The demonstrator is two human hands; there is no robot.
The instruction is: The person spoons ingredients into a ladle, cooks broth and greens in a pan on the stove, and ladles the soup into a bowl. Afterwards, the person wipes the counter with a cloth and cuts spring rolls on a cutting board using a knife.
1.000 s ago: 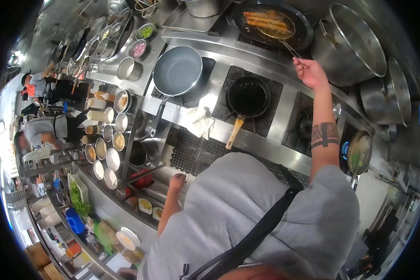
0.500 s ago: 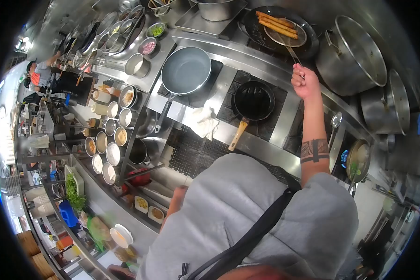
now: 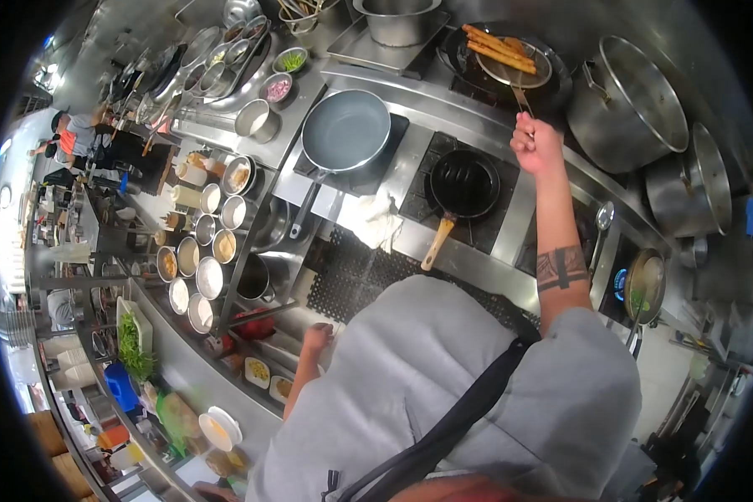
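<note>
My right hand (image 3: 536, 143) is closed round the handle of a round mesh strainer (image 3: 537, 79). Several long golden-brown fried rolls (image 3: 502, 48) lie across the strainer, which is above a dark wok (image 3: 458, 60) at the back of the stove. My left hand (image 3: 316, 336) hangs low beside my body, its fingers curled, and I see nothing in it. Nearest to my right arm on the stove is a black frying pan (image 3: 464, 184) with a wooden handle. Left of that pan sits a larger grey frying pan (image 3: 345, 131).
Tall metal pots (image 3: 632, 109) stand right of the wok. A white cloth (image 3: 375, 219) hangs over the stove's front edge. Small metal bowls (image 3: 210, 277) crowd the left counter. At the right, a pan (image 3: 647, 284) sits by a blue flame. A co-worker (image 3: 79, 138) stands far left.
The strainer and rolls appear tilted slightly more over the wok. My left hand shows further out from my body. The whole view has shifted a little.
</note>
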